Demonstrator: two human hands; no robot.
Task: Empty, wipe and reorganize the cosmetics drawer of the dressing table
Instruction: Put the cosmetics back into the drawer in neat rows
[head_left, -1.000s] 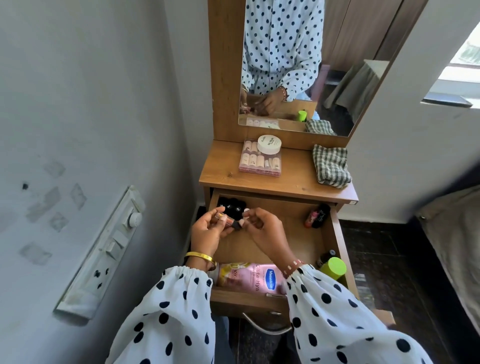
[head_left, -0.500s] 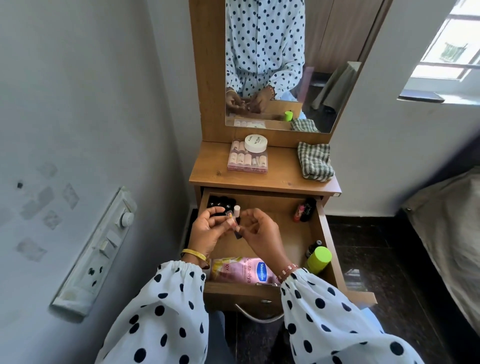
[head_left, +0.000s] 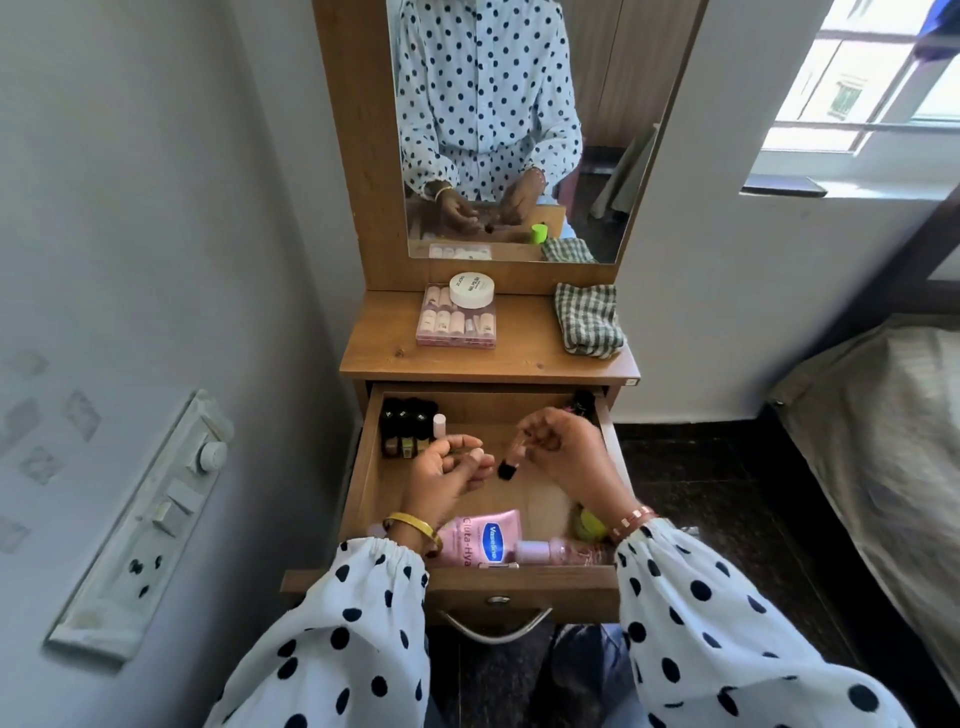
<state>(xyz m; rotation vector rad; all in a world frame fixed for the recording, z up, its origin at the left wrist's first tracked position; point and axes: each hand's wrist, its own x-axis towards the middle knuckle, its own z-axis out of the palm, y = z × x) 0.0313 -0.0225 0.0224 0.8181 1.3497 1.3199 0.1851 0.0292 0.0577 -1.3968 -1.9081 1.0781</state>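
Head view: the drawer (head_left: 358, 467) of the dressing table stands pulled out below the tabletop (head_left: 530, 353), and both hands hover over its middle, above the bare wooden floor. The right hand (head_left: 563, 452) pinches a small pink tube (head_left: 511, 457) with a dark cap between its fingertips; the tube hangs slanted, its cap end pointing down and toward the left hand, its upper end hidden in the fingers. The left hand (head_left: 447, 467) sits just beside the cap, fingers loosely curled; whether it holds a small thing of its own cannot be told from here.

The tube's long axis runs from the right hand's fingers down-left toward the gap between the hands, so the right hand alone carries it, and the left is the nearer one to take the cap end. A row of dark little bottles (head_left: 408, 428) stands in the drawer's far left corner, beyond the left hand, with a pale-capped bottle (head_left: 440, 423) at the row's right end. Going by the task, the tube probably belongs next to that row, a reach forward and left from where it hangs.

At the drawer's near edge lie a pink lotion tube (head_left: 480, 538) and a clear pink bottle (head_left: 558, 551). On the tabletop rest a folded checked cloth (head_left: 587, 319) and a pink boxed set (head_left: 457, 325) with a white jar (head_left: 471, 288) on it.
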